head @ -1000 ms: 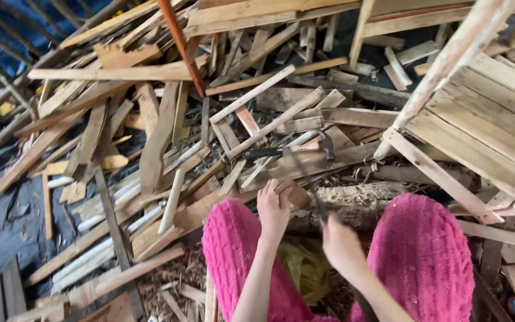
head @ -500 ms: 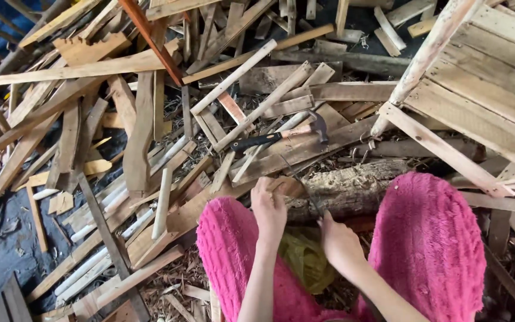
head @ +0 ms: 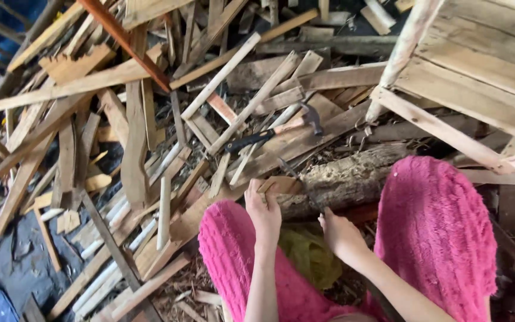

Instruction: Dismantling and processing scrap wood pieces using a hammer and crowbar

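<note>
Wood is everywhere: splintered slats, laths and broken boards lie heaped across dark sheeting (head: 7,262) on the ground. Between the person's knees, clad in fluffy pink trousers (head: 436,232), a rough, worm-eaten log (head: 347,179) lies crosswise. The left hand (head: 264,213) reaches up to the log's left end and its fingers close around a small flat piece of wood (head: 275,186), gripping it at the near edge while the piece rests against the log. The right hand (head: 340,234) sits just below the log's underside, fingers curled and pressed to the bark; whether it actually grasps anything there I cannot tell, since the fingertips are turned away from the camera. Just beyond the log, on top of the scrap pile, lies a claw hammer (head: 275,132) with a black grip, pale wooden shaft and steel head, touched by neither hand. A long reddish-brown bar (head: 127,43) slants across the upper left of the heap. At the upper right stands part of a plank-built crate or pallet (head: 478,77), one thin batten running down towards the right knee. A crumpled yellow-green cloth (head: 311,256) shows between the legs.
</note>
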